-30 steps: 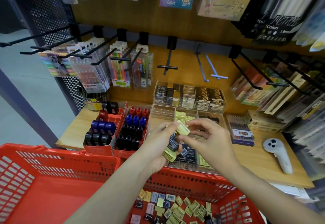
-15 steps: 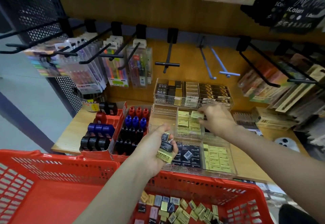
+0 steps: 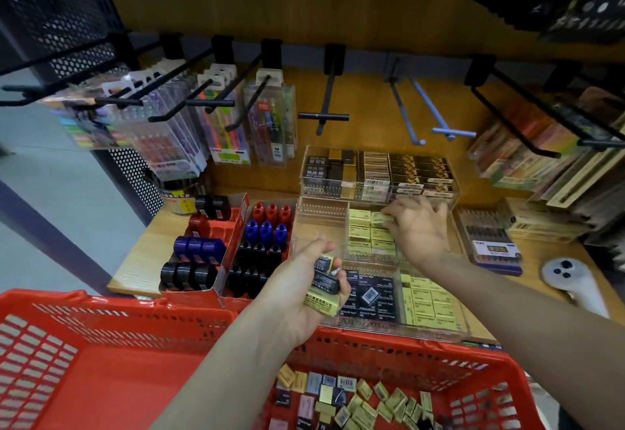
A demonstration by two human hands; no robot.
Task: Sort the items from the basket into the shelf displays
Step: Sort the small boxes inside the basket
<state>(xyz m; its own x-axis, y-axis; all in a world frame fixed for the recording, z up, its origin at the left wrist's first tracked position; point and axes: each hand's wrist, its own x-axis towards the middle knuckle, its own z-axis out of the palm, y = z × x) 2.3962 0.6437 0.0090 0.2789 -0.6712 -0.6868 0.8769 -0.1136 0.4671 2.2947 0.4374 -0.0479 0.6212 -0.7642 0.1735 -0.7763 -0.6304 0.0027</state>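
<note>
While the right hand works at the display: head view only, looking down over basket and shelf.
Right hand point(image 3: 421, 232): reaching into the middle clear tray point(image 3: 321, 223), fingertips pinching a yellow eraser point(image 3: 382, 218) at the back row. Grip curled round that one piece.
Yellow eraser: lying flat among its like, long axis running roughly left to right across the tray, one end under the fingers.
Left hand point(image 3: 304, 289): hovering above the basket's far rim, clenched round a small stack of erasers point(image 3: 324, 286), dark ones on top, a yellow one at the bottom.
Front tray point(image 3: 433, 326): dark erasers left, yellow ones right, both compartments looking fairly full.
Red basket point(image 3: 101, 345): plenty of loose erasers point(image 3: 365, 399) lying at its bottom right, pointing every way.
Progress: I'd judge it partway. Trays are filling, yet the handful and the basket's scatter remain to sort.
Surface point(image 3: 148, 254): a white controller point(image 3: 568, 277) lying at the right.
</note>
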